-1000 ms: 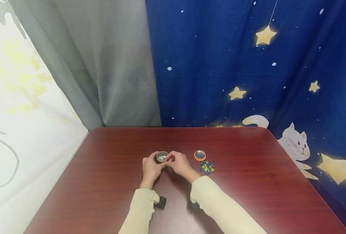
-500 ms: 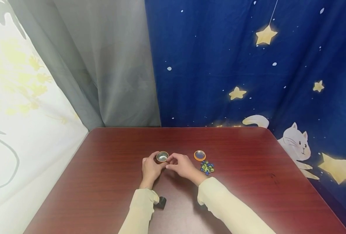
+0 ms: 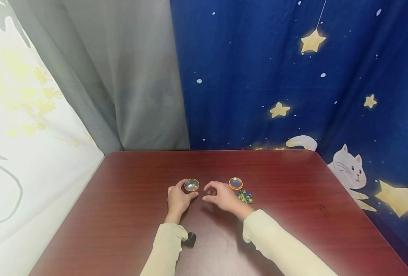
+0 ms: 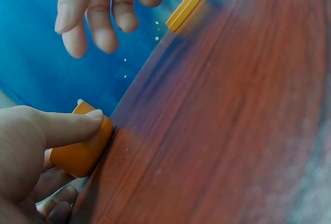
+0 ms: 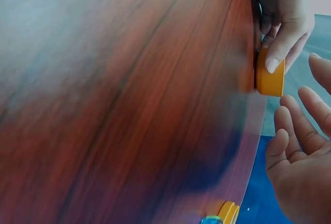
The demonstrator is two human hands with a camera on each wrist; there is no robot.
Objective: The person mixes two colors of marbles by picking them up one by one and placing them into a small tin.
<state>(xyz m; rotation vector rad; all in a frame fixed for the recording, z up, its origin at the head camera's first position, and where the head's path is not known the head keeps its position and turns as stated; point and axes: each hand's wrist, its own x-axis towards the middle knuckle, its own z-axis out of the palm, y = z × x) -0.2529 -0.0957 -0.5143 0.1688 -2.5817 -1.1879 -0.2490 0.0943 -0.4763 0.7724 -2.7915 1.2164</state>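
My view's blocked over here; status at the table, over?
Left hand gripping orange tin. Right hand empty, off tin. Marbles beside lid. Nothing blocking tin's mouth.

A person wears long, pale cream sleeves, the left sleeve (image 3: 162, 251) puckered near its cuff (image 3: 172, 232), the right sleeve (image 3: 283, 243) smoother. A small black device (image 3: 191, 239) juts beside the left cuff; the left hand (image 3: 180, 197) and right hand (image 3: 223, 196) are bare.

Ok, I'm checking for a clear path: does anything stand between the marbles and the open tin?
Yes: in the head view, the right hand hovers between the marbles and the tin, which the left hand holds. The lid lies beside the marbles, off that line.
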